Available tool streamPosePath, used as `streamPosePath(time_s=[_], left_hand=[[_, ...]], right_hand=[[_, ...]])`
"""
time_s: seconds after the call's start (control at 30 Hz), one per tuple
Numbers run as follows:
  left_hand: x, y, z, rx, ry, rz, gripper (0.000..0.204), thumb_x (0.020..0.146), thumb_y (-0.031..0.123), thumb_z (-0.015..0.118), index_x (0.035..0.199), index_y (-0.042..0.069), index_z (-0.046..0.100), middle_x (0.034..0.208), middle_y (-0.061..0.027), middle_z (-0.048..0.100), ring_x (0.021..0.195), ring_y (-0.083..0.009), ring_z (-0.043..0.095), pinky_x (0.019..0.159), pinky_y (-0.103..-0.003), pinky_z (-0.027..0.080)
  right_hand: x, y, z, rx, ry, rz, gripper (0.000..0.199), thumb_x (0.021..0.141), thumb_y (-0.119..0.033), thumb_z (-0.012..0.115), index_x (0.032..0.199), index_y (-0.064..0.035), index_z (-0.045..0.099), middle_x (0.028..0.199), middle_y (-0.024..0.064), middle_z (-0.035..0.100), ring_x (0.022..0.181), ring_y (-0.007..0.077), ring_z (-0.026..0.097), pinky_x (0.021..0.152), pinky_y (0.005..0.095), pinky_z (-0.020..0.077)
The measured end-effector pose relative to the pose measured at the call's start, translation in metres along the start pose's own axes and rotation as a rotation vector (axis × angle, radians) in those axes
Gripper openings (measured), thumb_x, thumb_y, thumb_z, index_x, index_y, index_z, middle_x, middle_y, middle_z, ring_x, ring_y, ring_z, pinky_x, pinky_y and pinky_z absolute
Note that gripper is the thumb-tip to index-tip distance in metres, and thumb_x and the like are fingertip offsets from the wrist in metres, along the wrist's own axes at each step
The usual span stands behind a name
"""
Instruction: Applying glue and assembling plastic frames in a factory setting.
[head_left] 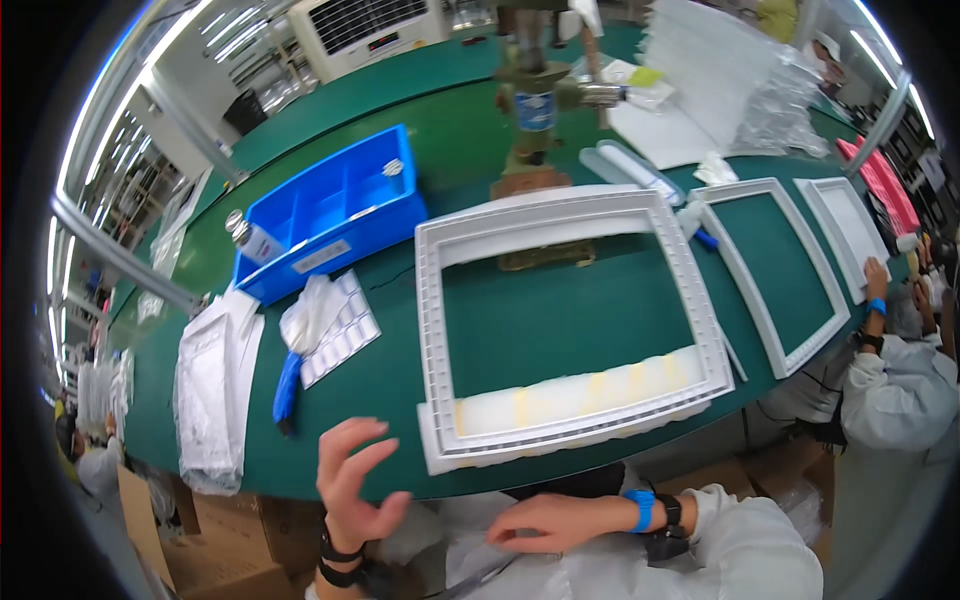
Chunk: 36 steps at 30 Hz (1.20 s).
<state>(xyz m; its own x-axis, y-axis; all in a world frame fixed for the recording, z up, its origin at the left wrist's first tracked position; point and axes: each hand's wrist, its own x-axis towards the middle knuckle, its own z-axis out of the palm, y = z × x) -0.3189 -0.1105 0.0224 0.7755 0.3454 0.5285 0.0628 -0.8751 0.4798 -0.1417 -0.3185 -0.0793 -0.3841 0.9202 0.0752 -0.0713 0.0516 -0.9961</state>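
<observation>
My left hand (358, 485) is raised at the table's near edge, fingers spread and bent, with nothing in it. My right hand (560, 520) hovers before my body, below that edge. Its fingers are loosely bent, their tips partly hidden, and no object shows in them. Just beyond both hands lies a large light-grey rectangular frame (432, 330), its near end over the table edge. A white padded strip with yellowish bands (580, 397) runs along the inside of its near side. Left of the frame, a blue-handled brush-like tool (287, 388) lies by a white sheet of labels (345, 325).
A blue divided bin (345, 235) with a small bottle stands far left. Bagged white parts (210, 400) lie at the left. A green press (535, 110) rises behind the frame. Another grey frame (770, 270) lies right, near a co-worker's hand (876, 275). Cardboard boxes (235, 530) stand below.
</observation>
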Motion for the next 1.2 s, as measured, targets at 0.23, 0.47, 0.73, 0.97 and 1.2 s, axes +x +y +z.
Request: streamPosePath(time_s=[0.23, 0.47, 0.73, 0.97, 1.2], left_hand=[[0.083, 0.045, 0.062, 0.166, -0.535, 0.253, 0.063, 0.071, 0.039, 0.078, 0.127, 0.016, 0.059, 0.125, -0.0135, 0.058, 0.109, -0.031, 0.058, 0.098, -0.047, 0.041], [0.087, 0.047, 0.077, 0.175, -0.564, 0.244, 0.061, 0.073, 0.035, 0.078, 0.128, 0.016, 0.059, 0.121, -0.0143, 0.06, 0.099, -0.0306, 0.062, 0.08, -0.042, 0.05], [0.094, 0.033, 0.072, 0.031, -0.507, 0.226, 0.056, 0.071, 0.033, 0.077, 0.121, 0.012, 0.064, 0.117, -0.0153, 0.063, 0.1, -0.0317, 0.064, 0.084, -0.042, 0.05], [0.089, -0.021, 0.052, -0.241, -0.068, 0.242, 0.027, 0.08, 0.022, 0.057, 0.09, 0.0, 0.07, 0.095, -0.0149, 0.069, 0.089, -0.0328, 0.066, 0.079, -0.043, 0.051], [0.063, -0.072, 0.045, -0.286, 0.114, 0.218, 0.023, 0.082, 0.017, 0.051, 0.082, -0.003, 0.063, 0.085, -0.0164, 0.066, 0.08, -0.033, 0.062, 0.073, -0.041, 0.048]], right_hand=[[-0.101, -0.087, -0.045, -0.302, 0.444, -0.147, 0.016, 0.083, -0.005, 0.069, 0.098, -0.0024, 0.071, 0.091, 0.0122, 0.07, 0.077, 0.0269, 0.067, 0.069, 0.0338, 0.0544], [-0.157, -0.098, -0.08, -0.477, 1.497, -0.12, 0.011, 0.091, -0.003, 0.057, 0.094, 0.0046, 0.065, 0.075, 0.0079, 0.066, 0.068, 0.0106, 0.063, 0.06, 0.0238, 0.0485], [-0.151, -0.07, -0.142, -1.156, 1.47, 0.407, 0.023, 0.081, -0.009, 0.071, 0.103, -0.0037, 0.066, 0.092, 0.0103, 0.062, 0.08, 0.0265, 0.061, 0.064, 0.0343, 0.0492], [-0.154, -0.062, -0.149, -1.284, 1.364, 0.538, 0.012, 0.085, -0.007, 0.065, 0.094, -0.0025, 0.059, 0.092, 0.0156, 0.061, 0.082, 0.0353, 0.06, 0.068, 0.0419, 0.0487], [-0.169, -0.072, -0.135, -0.878, 1.577, 0.439, 0.008, 0.094, -0.008, 0.054, 0.099, -0.0014, 0.055, 0.081, 0.0116, 0.058, 0.07, 0.0228, 0.06, 0.062, 0.0336, 0.0467]])
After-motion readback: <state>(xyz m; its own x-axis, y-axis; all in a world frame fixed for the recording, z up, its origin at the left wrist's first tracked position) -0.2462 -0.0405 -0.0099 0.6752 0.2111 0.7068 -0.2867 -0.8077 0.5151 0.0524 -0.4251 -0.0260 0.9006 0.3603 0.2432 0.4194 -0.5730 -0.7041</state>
